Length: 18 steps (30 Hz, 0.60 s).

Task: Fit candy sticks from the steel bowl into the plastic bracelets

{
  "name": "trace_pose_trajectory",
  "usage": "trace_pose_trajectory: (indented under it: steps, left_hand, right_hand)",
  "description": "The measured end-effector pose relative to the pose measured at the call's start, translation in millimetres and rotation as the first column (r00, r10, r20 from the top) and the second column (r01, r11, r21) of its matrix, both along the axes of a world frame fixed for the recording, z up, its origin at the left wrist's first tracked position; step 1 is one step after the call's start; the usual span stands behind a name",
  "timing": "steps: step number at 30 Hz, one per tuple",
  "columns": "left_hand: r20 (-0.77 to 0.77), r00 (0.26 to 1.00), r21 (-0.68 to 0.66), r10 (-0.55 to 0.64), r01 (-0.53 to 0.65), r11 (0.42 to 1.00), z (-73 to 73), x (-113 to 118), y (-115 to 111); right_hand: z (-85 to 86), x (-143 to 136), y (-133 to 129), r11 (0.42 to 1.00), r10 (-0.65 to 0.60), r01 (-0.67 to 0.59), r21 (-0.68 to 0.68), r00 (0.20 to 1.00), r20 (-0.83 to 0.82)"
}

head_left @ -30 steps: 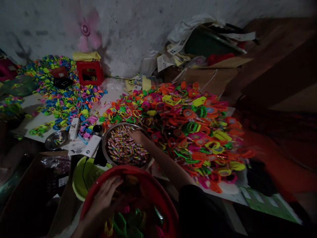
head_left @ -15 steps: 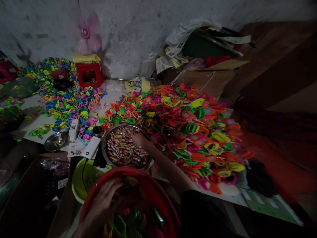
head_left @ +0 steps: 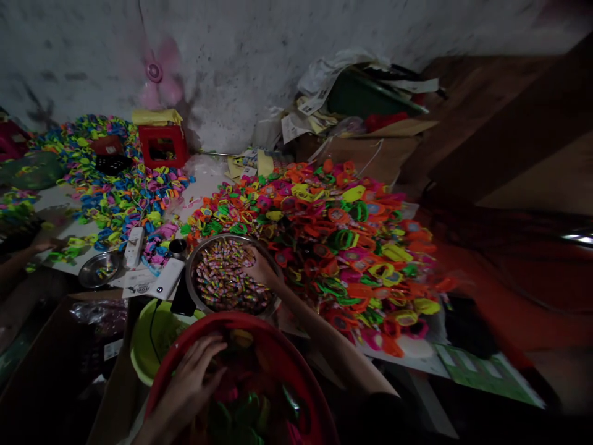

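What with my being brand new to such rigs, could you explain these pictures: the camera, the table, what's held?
There's no robot: a person works bare-handed, and every picture comes from one camera on their head, looking forward and down. The table bears a big heap of bright pieces and, farther left, another colourful heap. The left hand is open over the left side of a red basin. The right hand reaches into a steel bowl of small, bright pieces; it's too dim to tell whether it grips any.
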<state>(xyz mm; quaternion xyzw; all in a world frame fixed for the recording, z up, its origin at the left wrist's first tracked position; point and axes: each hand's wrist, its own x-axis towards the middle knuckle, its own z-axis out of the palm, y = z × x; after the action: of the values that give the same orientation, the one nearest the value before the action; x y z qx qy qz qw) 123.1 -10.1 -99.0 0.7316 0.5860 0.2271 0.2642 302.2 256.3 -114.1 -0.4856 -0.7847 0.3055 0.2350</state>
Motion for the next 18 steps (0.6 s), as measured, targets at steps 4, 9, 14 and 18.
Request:
trace_pose_trajectory:
  steps: [4, 9, 14, 18]
  left_hand:
    - [0.008, 1.000, 0.059, 0.025, -0.025, 0.998, 3.4, -2.1, 3.1]
    - [-0.035, 0.999, 0.215, 0.018, -0.010, 0.977, 18.4, 2.1, 20.0]
    - [-0.104, 0.994, 0.340, -0.036, 0.070, 0.938, 46.2, 14.9, 45.5]
    - [-0.149, 0.975, 0.348, -0.167, 0.210, 0.914, 53.3, 20.5, 55.8]
  right_hand:
    - [11.2, -8.3, -51.5, 0.956, -0.052, -0.065, -0.287, 0.923, -0.382]
    - [29.8, -8.9, -121.4, 0.780, -0.141, -0.331, -0.530, 0.733, -0.665]
    - [38.7, -11.7, -159.6, 0.631, -0.256, -0.491, -0.601, 0.599, -0.758]
    - [35.8, -11.2, -173.1, 0.592, -0.321, -0.527, -0.609, 0.539, -0.779]
